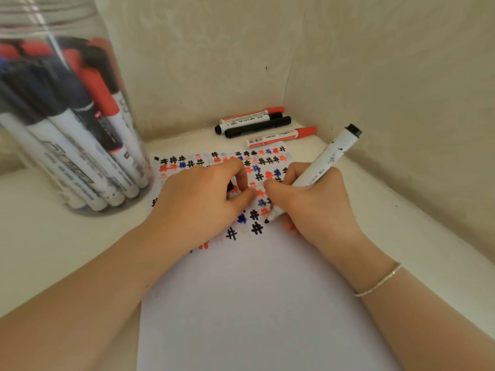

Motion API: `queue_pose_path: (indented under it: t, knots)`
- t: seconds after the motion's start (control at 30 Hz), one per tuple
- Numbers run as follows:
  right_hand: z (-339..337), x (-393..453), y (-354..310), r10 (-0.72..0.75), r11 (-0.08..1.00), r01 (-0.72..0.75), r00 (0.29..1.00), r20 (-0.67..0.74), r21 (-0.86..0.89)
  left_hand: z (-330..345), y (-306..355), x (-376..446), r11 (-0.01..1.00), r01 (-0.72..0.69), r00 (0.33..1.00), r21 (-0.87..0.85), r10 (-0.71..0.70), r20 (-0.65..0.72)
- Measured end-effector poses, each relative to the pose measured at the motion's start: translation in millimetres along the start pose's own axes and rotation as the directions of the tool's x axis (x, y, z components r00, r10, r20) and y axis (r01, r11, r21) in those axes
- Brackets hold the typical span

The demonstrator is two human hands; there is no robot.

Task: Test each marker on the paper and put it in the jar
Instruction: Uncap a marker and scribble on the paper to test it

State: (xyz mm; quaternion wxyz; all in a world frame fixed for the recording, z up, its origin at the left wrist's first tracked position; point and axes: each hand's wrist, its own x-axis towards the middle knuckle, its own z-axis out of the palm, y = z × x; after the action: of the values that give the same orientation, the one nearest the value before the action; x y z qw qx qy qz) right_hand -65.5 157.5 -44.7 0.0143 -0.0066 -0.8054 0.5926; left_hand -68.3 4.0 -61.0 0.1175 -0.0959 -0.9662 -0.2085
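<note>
I see the pale bench (pixel 67 236) carrying a sheet of paper (pixel 254 303), its far half filled with black, red and blue hash marks. At far left stands the clear jar (pixel 80 62), packed with markers. My right hand (pixel 313 210) has its grip curled round a white marker (pixel 324 164), tip on the paper. My left hand (pixel 203 202) pinches a small black cap (pixel 230 186). Four loose markers (pixel 257 124) lie beyond the paper.

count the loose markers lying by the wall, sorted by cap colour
red cap: 2, the rear one and the front one
black cap: 2, the white-barrelled one and the all-black one
total: 4
</note>
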Motion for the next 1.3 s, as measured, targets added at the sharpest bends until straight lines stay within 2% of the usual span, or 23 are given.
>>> queue_pose_path:
  t: [0.27,0.37,0.47,0.8,0.97,1.3]
  knots:
    - [2.5,-0.5,3.2,-0.058,0.997,0.056,0.997,-0.049,-0.051,-0.4,-0.2,-0.4,1.0,0.001,1.0,0.017,-0.002,0.008]
    - [-0.7,-2.0,-0.4,-0.022,1.0,0.022,1.0,0.015,0.005,0.3,-1.0,-0.8,1.0,-0.002,1.0,0.014,0.002,0.01]
    - [0.4,-2.4,0.6,-0.026,1.0,0.027,0.999,0.044,-0.015,0.2,-1.1,-1.0,1.0,0.0,1.0,0.008,0.0,0.014]
    - [5.3,-6.2,3.1,-0.16,0.98,0.15,0.985,-0.066,-0.131,-1.4,0.8,-1.4,1.0,-0.001,1.0,0.024,0.001,0.028]
    - [1.8,-4.7,-0.4,-0.072,0.997,0.071,0.997,-0.041,-0.029,0.3,0.7,-0.6,1.0,0.013,1.0,0.026,-0.013,0.019]
    - [2.2,-1.6,3.0,-0.083,0.995,0.082,0.996,-0.013,-0.053,-0.3,0.8,0.2,0.999,0.018,0.999,0.035,-0.019,0.03]
